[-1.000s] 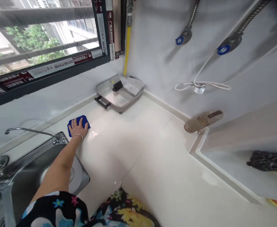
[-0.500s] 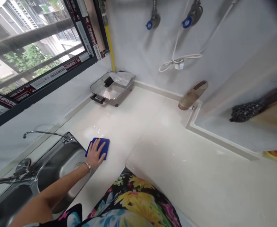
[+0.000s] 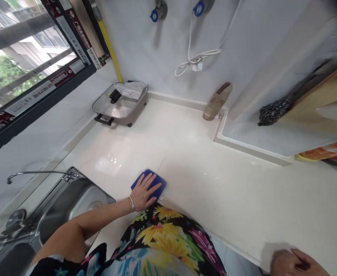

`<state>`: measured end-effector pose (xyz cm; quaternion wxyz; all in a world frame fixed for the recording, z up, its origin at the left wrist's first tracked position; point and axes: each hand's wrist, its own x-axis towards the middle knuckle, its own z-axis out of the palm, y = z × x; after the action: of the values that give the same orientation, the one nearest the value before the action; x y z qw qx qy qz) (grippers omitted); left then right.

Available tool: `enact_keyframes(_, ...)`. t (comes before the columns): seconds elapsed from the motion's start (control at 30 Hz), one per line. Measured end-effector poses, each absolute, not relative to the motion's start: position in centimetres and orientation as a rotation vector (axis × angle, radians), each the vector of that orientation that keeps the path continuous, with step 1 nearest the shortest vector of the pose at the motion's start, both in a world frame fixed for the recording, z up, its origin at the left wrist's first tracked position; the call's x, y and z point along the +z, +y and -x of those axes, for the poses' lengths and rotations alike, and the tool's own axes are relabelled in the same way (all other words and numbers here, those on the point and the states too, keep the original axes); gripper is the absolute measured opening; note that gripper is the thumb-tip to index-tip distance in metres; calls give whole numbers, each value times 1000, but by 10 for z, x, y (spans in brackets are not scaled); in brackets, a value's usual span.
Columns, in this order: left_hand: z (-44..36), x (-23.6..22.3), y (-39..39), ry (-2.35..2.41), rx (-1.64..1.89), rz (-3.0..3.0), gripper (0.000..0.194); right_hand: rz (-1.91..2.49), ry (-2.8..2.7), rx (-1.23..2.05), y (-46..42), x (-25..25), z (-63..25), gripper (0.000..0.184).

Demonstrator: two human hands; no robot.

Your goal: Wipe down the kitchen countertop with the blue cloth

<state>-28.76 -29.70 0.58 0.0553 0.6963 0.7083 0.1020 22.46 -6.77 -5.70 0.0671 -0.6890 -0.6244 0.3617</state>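
My left hand [image 3: 143,193] lies flat with spread fingers on a folded blue cloth [image 3: 160,183], pressing it to the white countertop [image 3: 182,153] near its front edge. A bracelet circles that wrist. At the bottom right, partly cut off by the frame, my right hand [image 3: 303,264] is by the counter's front edge. Its fingers look curled, and whether anything is in them I cannot make out. To the left of the cloth sits a steel sink [image 3: 73,203] with a thin curved faucet [image 3: 38,172].
A lidded electric pan [image 3: 122,107] with a plastic bag on top stands in the back corner. A brown holder-like object [image 3: 217,101] rests by the wall ledge. Valves [image 3: 159,11] and a bundled white cord [image 3: 197,60] are on the wall; a dark bristly brush head [image 3: 273,112] is at right.
My left hand has slid the blue cloth from beside the faucet rightward and toward my body. The view has turned right, and my right hand has come into view.
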Motion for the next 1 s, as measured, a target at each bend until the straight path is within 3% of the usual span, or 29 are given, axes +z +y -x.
enact_keyframes(0.1,282,5,-266,2046,347,-2194,65,2234,-1616,524,-71,-54,-213,40)
enact_keyframes(0.23,268,6,-215,1829,354,-2307,66,2242,-1498,232,-66,-49,-198,40)
enact_keyframes(0.63,180,0,-73,1538,471,-2448,63,1980,-1509,61,-68,-49,-182,29)
enact_keyframes(1.0,239,-3,18,2108,512,-2171,60,2000,-1479,91,-67,-48,-180,33)
